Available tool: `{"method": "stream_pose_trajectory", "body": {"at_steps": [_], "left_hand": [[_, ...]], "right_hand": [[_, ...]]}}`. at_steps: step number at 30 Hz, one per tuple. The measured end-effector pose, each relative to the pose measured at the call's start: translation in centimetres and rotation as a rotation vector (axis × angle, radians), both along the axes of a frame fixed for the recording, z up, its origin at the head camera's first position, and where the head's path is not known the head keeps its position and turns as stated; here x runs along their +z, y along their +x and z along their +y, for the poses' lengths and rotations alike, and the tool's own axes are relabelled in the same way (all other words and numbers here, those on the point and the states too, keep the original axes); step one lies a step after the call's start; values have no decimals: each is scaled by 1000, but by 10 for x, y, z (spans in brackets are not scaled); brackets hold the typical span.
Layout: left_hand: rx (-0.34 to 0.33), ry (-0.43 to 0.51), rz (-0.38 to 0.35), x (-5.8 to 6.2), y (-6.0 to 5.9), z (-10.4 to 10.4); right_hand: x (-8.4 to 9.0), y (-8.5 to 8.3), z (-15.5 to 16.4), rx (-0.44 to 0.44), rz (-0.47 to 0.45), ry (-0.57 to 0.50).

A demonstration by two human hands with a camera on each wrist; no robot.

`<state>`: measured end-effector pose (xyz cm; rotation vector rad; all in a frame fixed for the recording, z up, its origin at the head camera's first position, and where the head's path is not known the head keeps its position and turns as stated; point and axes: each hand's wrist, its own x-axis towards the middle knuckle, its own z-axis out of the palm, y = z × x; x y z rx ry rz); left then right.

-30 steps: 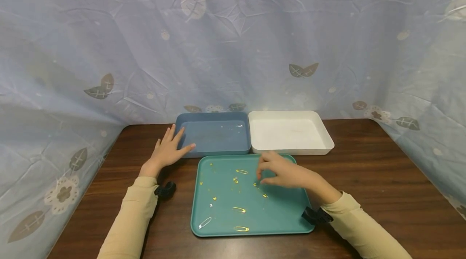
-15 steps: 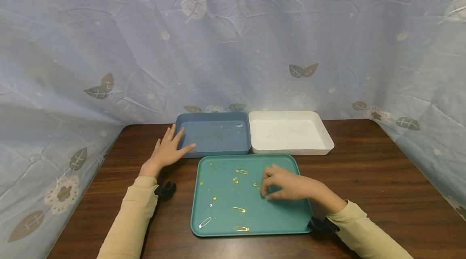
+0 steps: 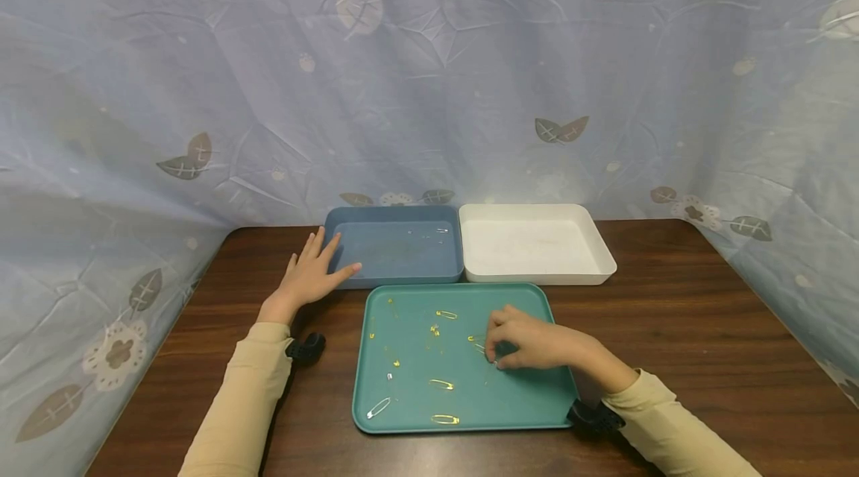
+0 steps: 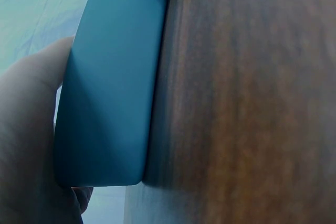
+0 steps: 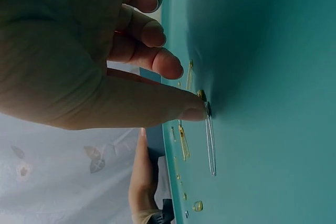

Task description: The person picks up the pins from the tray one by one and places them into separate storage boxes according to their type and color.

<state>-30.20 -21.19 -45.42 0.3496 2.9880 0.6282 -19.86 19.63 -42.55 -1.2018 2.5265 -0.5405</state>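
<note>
Down at the centre of the head view, the right hand (image 3: pixel 537 344) curls its fingers (image 5: pixel 157 64) and presses the thumb tip onto a gold safety pin (image 5: pixel 209 139) lying flat on the teal tray (image 3: pixel 530 395). Further left, the left hand (image 3: pixel 310 276) lies with fingers straight and spread, flat on the desk (image 3: pixel 705 328), touching the blue tray (image 3: pixel 396 250); a white tray (image 3: pixel 537 246) sits right of it.

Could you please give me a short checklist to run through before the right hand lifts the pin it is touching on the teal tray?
1. Right hand on a safety pin: ok, thumb tip touches its head.
2. Pin pinched between thumb and finger: cannot tell, only the thumb clearly meets it.
3. Teal tray flat on the table: ok.
4. Left hand steadying the blue tray: ok, fingers lie against its corner.
5. White tray within view: ok.
</note>
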Motion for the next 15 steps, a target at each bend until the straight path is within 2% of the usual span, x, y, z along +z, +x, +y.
{"method": "stream_pose_trajectory", "body": {"at_steps": [15], "left_hand": [[0, 6, 1, 1, 0, 0]], "right_hand": [[-5, -1, -4, -19, 32, 60]]}}
